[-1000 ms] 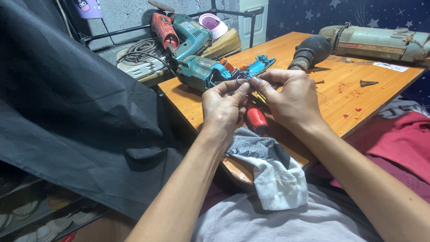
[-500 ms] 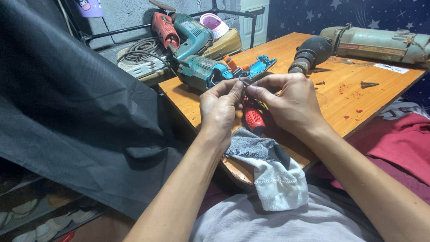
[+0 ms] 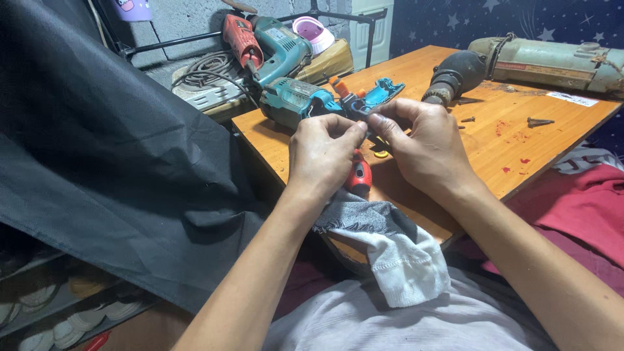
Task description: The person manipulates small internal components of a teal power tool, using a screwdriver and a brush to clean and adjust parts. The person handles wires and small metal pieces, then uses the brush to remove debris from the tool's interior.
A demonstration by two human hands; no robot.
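Both hands are up close together over the front edge of the wooden table (image 3: pixel 552 130), fingertips meeting over a small dark part (image 3: pixel 368 127) that's mostly hidden, so I can't tell what it actually is. The left hand (image 3: pixel 322 156) has its grip pinched shut on that part from the left, thumb and forefinger pressed together at the tip. The right hand (image 3: pixel 422 146) pinches the same part from the other side, fingers curled in tight, so both grips are clamped on it.

Right behind the fingertips lies a teal power drill (image 3: pixel 305 101) with its casing split open, orange bits showing inside, on the far left end of the table. Under the left hand there's a red-handled screwdriver (image 3: pixel 359 177) lying on the table, just beside the palm but I can't tell if it's touching. A grey and white rag (image 3: pixel 390 253) hangs off the table's near edge onto the person's lap.

Further back on the right sits a big old grey-green drill (image 3: pixel 539 62) with a dark chuck, well apart from the hands, with a few loose screws (image 3: pixel 538 121) near it. Behind the table, more drills, one red (image 3: pixel 239 36), are piled against the wall. Black cloth (image 3: pixel 97 149) drapes down the left side.
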